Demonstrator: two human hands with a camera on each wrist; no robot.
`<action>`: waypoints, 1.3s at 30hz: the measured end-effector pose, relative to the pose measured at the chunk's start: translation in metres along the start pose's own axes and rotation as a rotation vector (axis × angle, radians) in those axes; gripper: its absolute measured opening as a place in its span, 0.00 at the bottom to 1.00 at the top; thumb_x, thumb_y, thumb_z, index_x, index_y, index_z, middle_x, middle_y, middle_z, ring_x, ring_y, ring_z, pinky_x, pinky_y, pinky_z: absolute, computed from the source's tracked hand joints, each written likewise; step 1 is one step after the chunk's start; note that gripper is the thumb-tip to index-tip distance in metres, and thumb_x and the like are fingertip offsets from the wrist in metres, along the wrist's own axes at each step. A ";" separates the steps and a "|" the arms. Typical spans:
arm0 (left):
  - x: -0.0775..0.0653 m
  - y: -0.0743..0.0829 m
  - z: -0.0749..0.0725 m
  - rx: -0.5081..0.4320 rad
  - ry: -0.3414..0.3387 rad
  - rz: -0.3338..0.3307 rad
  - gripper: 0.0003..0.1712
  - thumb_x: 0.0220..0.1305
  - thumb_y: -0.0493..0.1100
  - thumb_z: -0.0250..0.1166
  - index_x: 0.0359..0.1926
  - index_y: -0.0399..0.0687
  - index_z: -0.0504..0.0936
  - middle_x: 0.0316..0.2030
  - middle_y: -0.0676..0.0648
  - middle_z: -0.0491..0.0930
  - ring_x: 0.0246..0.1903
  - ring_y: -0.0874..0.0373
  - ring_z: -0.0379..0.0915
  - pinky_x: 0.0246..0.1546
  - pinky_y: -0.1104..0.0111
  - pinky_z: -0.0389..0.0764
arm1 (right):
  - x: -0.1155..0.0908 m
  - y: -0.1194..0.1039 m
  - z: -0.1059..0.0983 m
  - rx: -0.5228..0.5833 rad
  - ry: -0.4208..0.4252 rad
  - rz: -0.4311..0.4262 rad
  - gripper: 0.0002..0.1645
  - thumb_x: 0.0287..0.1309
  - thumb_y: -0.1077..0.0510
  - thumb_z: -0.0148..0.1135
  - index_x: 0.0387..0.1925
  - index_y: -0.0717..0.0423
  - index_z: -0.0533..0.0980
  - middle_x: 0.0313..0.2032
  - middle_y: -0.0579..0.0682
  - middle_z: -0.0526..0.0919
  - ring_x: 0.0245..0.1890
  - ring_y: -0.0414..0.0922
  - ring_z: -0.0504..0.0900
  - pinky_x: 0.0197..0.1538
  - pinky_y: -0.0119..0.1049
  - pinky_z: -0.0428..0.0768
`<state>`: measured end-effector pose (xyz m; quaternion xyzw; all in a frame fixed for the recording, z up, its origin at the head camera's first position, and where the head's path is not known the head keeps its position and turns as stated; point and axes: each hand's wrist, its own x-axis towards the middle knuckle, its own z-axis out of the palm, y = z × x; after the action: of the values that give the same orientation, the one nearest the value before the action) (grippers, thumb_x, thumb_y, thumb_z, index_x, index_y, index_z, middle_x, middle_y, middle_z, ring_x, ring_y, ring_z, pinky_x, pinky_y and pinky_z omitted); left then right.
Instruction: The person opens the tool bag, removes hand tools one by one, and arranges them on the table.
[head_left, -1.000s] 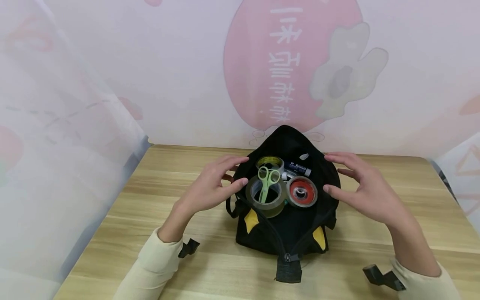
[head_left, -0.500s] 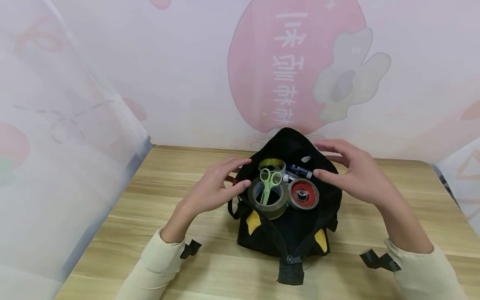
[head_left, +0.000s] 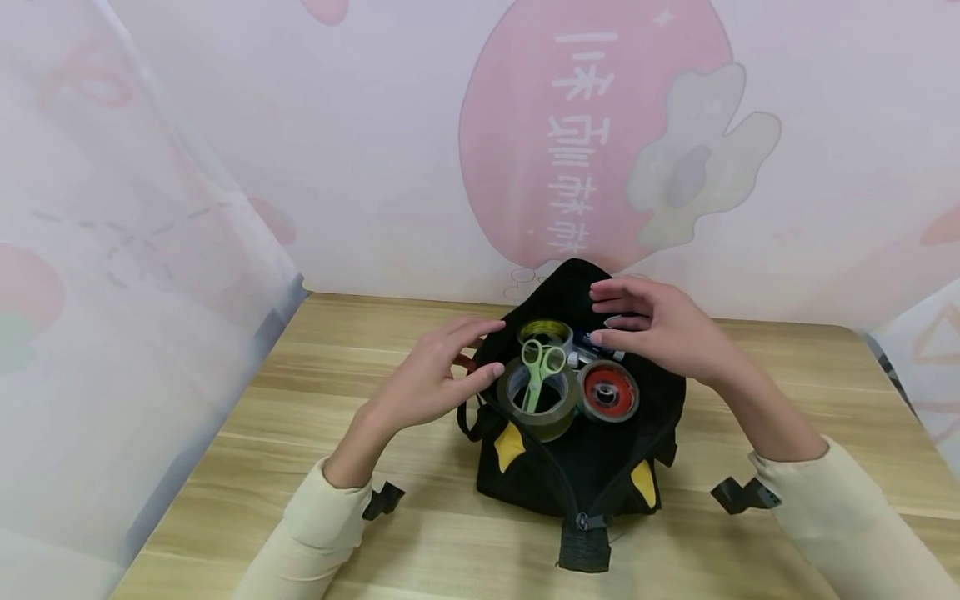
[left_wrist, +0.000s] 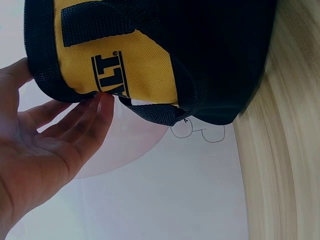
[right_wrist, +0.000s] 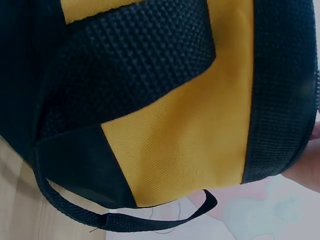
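A black bag (head_left: 581,462) with yellow side panels stands unzipped on the table. Along its left rim rests my left hand (head_left: 431,375), thumb and index finger apart; in the left wrist view its fingertips touch the yellow panel (left_wrist: 145,70). My right hand (head_left: 667,329) is over the opening at the back right, fingers extended and holding nothing visible. Beneath it a dark blue tube (head_left: 611,348) is partly hidden. Inside the bag lie green scissors (head_left: 534,379) in a brown tape roll (head_left: 551,425), a red-cored tape roll (head_left: 609,392) and a yellowish tape roll (head_left: 542,328).
The bag stands on a wooden table (head_left: 360,333), close to a printed backdrop (head_left: 375,167). A black zipper tab (head_left: 585,542) hangs towards the front edge. At the bag's left side a strap loop (head_left: 471,421) sticks out. Black pieces (head_left: 742,494) are attached at both sleeves.
My right hand has moved left and inward from the bag's right rim to over the opening, now covering part of the blue tube. The left hand stays at the left rim.
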<state>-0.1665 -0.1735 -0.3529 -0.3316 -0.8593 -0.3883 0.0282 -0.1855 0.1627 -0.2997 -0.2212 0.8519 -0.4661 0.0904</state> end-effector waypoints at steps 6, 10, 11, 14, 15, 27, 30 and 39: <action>0.001 0.001 0.000 0.002 -0.004 0.001 0.31 0.76 0.46 0.67 0.75 0.43 0.74 0.70 0.42 0.78 0.60 0.44 0.84 0.54 0.59 0.91 | 0.017 0.003 0.003 -0.042 -0.059 -0.020 0.36 0.70 0.57 0.72 0.74 0.63 0.71 0.68 0.63 0.80 0.67 0.58 0.83 0.66 0.45 0.85; 0.001 0.002 -0.001 -0.001 -0.007 -0.002 0.31 0.76 0.46 0.67 0.75 0.44 0.74 0.70 0.42 0.78 0.59 0.45 0.85 0.54 0.59 0.91 | 0.027 0.005 0.008 -0.035 -0.110 -0.018 0.35 0.70 0.58 0.72 0.73 0.64 0.72 0.68 0.63 0.80 0.66 0.58 0.83 0.67 0.49 0.85; 0.001 0.002 -0.001 -0.002 -0.007 -0.002 0.31 0.76 0.46 0.67 0.75 0.44 0.74 0.70 0.42 0.78 0.58 0.45 0.85 0.53 0.59 0.91 | 0.029 0.006 0.009 -0.032 -0.121 -0.016 0.35 0.70 0.58 0.72 0.73 0.64 0.72 0.68 0.63 0.80 0.66 0.58 0.83 0.67 0.49 0.85; 0.001 0.003 0.000 -0.006 -0.006 0.003 0.31 0.76 0.46 0.67 0.75 0.44 0.74 0.70 0.42 0.78 0.58 0.47 0.85 0.53 0.60 0.91 | 0.034 0.007 0.012 -0.033 -0.139 0.001 0.33 0.70 0.57 0.72 0.72 0.63 0.74 0.68 0.62 0.81 0.66 0.58 0.83 0.65 0.49 0.86; 0.001 0.003 0.000 -0.006 -0.004 0.005 0.31 0.76 0.46 0.67 0.75 0.43 0.74 0.70 0.42 0.78 0.58 0.47 0.85 0.53 0.60 0.91 | 0.036 0.008 0.013 -0.031 -0.144 0.005 0.33 0.70 0.57 0.72 0.72 0.62 0.74 0.68 0.62 0.81 0.65 0.58 0.84 0.65 0.49 0.86; -0.001 0.002 -0.003 -0.007 -0.021 -0.011 0.31 0.76 0.47 0.67 0.76 0.44 0.74 0.71 0.45 0.78 0.63 0.52 0.81 0.54 0.64 0.90 | 0.056 0.014 0.028 -0.088 -0.220 -0.008 0.27 0.70 0.59 0.70 0.68 0.61 0.79 0.62 0.60 0.86 0.63 0.58 0.86 0.65 0.51 0.86; -0.002 0.002 -0.003 -0.004 -0.015 -0.011 0.32 0.76 0.46 0.67 0.76 0.44 0.74 0.71 0.45 0.78 0.63 0.51 0.81 0.54 0.64 0.90 | 0.061 0.013 0.030 -0.129 -0.242 -0.016 0.27 0.71 0.58 0.70 0.67 0.61 0.79 0.63 0.61 0.85 0.62 0.58 0.86 0.65 0.52 0.86; -0.002 0.004 -0.001 0.002 -0.019 -0.001 0.32 0.76 0.46 0.68 0.76 0.44 0.74 0.71 0.44 0.77 0.61 0.50 0.83 0.55 0.62 0.90 | 0.066 0.027 0.038 -0.090 -0.277 0.062 0.27 0.70 0.61 0.70 0.67 0.64 0.78 0.65 0.65 0.82 0.62 0.56 0.86 0.65 0.50 0.86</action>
<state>-0.1629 -0.1738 -0.3505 -0.3347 -0.8602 -0.3843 0.0202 -0.2381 0.1158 -0.3398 -0.2610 0.8576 -0.3896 0.2112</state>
